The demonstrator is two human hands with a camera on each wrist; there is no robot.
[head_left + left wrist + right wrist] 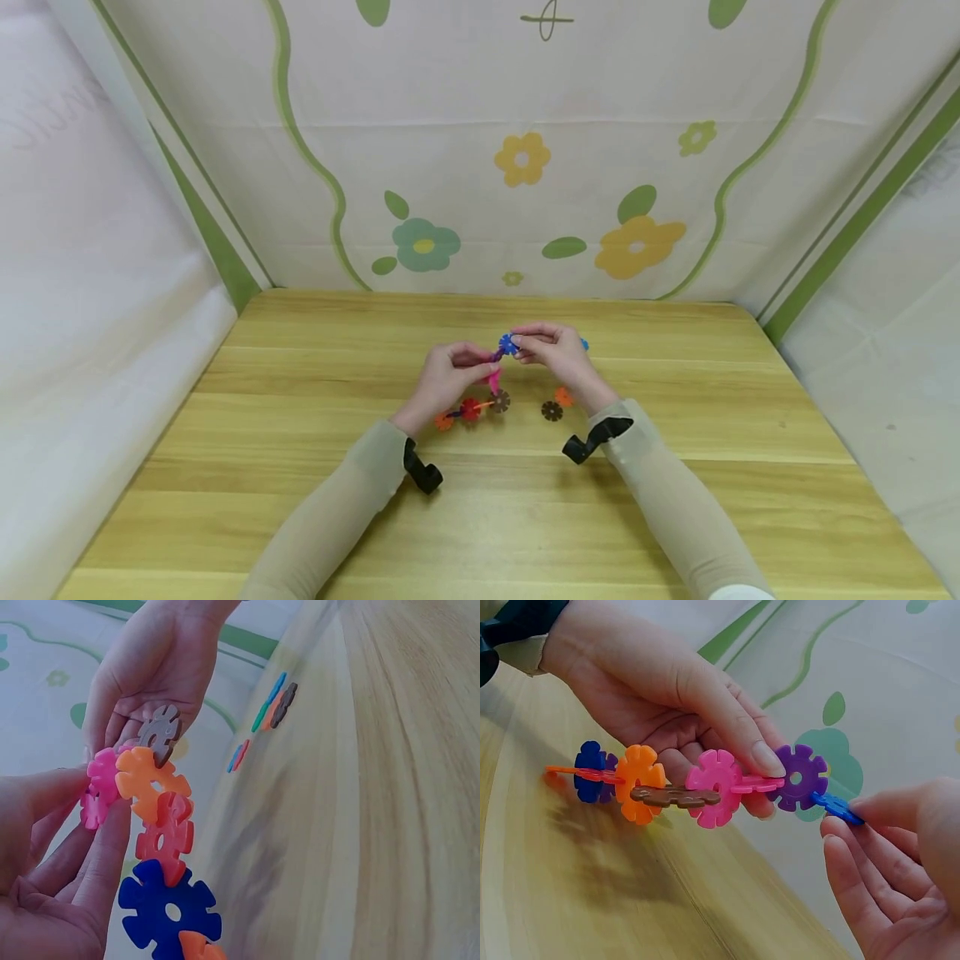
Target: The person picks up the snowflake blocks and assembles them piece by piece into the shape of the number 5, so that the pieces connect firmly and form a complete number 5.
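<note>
A chain of interlocked plastic snowflake discs hangs between the two hands. My left hand point(442, 379) pinches it near its upper end, thumb on a pink disc point(705, 780) beside the purple disc point(815, 778). At that end, a blue disc point(838, 810) is joined to the purple one, and my right hand point(558, 354) pinches it between thumb and fingers. Below the pink discs follow a brown disc point(675, 797), an orange disc point(639, 810), a red disc point(176, 859), a dark blue disc point(142, 915) and another orange disc point(199, 949).
Loose discs lie on the wooden table point(675, 400) near the right hand: an orange disc point(566, 397), a dark brown disc point(547, 411) and a blue disc point(585, 343). A green disc point(259, 718) also shows there. A flower-printed cloth point(450, 158) stands behind the table.
</note>
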